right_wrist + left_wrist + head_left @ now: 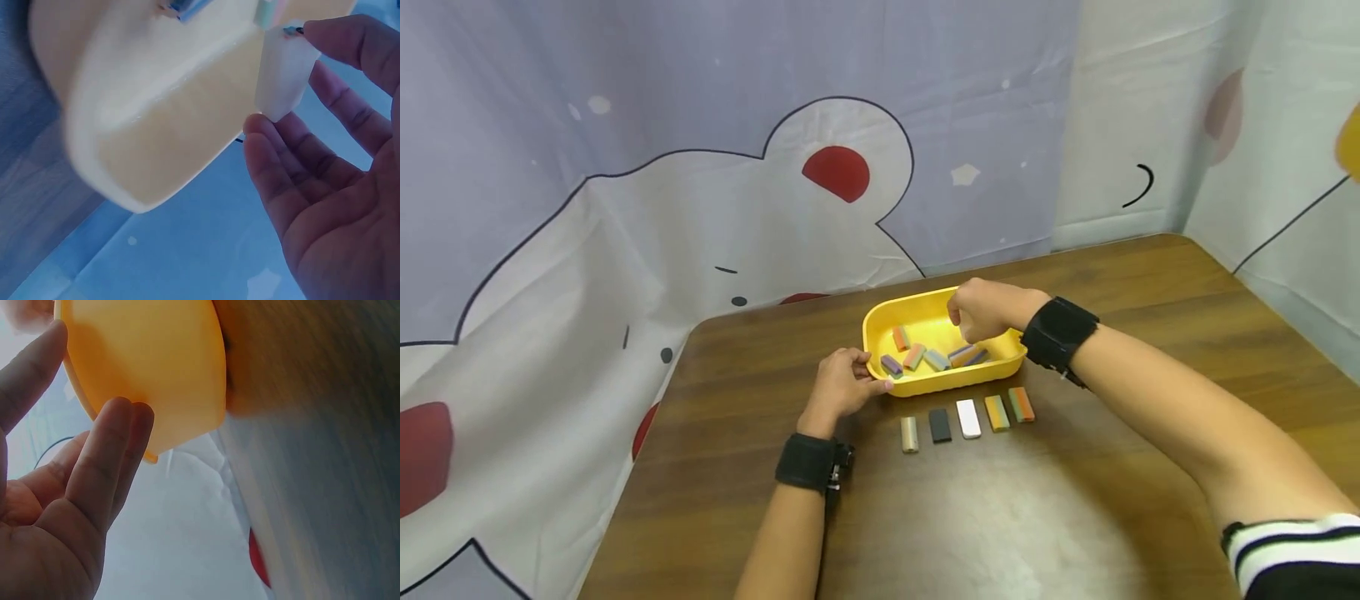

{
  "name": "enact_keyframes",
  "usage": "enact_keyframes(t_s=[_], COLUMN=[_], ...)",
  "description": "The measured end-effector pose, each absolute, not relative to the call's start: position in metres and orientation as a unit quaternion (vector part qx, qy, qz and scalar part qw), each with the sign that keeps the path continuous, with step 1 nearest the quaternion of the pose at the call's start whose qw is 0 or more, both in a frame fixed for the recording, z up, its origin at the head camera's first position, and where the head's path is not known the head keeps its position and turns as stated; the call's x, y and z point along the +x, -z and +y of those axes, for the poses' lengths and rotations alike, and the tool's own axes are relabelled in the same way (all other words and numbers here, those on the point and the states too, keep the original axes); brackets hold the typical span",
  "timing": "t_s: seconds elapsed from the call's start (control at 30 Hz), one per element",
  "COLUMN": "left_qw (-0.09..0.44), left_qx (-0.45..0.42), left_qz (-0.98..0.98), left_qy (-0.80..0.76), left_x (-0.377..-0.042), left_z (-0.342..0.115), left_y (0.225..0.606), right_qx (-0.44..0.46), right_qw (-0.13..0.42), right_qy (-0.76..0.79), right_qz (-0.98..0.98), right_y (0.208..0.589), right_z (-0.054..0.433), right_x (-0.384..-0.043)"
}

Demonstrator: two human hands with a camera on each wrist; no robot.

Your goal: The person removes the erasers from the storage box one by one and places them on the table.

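Note:
A yellow tray [940, 385] holds several small two-tone blocks that look like erasers, among them an orange and green one [914, 357] and a purple one [891, 365]. My left hand [840, 385] grips the tray's near left corner, thumb along the front wall and fingers at the left rim. Over the tray's right part, my right hand [988, 308] points down. In the right wrist view it pinches a pale eraser-like block [284, 75] between thumb and fingers. From the head view, the hand mostly hides that block.
Before the tray lies a row: a beige block [909, 434], a black one [940, 426], a white one [968, 418], a yellow and green one [997, 413], and an orange and green one [1021, 404]. A patterned curtain [715, 225] hangs behind the wooden table [737, 358].

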State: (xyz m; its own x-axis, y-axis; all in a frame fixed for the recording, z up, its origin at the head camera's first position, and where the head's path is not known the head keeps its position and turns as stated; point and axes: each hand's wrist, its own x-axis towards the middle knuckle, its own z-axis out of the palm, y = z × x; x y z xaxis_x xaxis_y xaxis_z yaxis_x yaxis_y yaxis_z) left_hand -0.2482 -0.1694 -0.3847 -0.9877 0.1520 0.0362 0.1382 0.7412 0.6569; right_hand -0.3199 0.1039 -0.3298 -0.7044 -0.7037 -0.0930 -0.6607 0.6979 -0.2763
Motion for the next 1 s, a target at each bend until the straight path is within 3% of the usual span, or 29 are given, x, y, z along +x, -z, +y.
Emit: enact_keyframes(t_s=[0.43,0.73,1.0], left_qw=[0.015,0.026,0.016], left_qx=[0.077,0.079,0.080], left_qz=[0.932,0.932,0.933], left_qy=[-0.354,-0.353,-0.349], left_x=[-0.246,-0.243,-0.242], left_z=[-0.173,-0.173,-0.176], left_y=[0.380,0.379,0.380], right_qx=[-0.415,-0.399,-0.367], right_qw=[0.018,0.073,0.092], right_qy=[0.176,0.264,0.229], right_qz=[0.893,0.875,0.897], right_y=[0.332,0.360,0.386], right_z=[0.153,0.187,0.192], right_x=[-0.265,-0.236,-0.238])
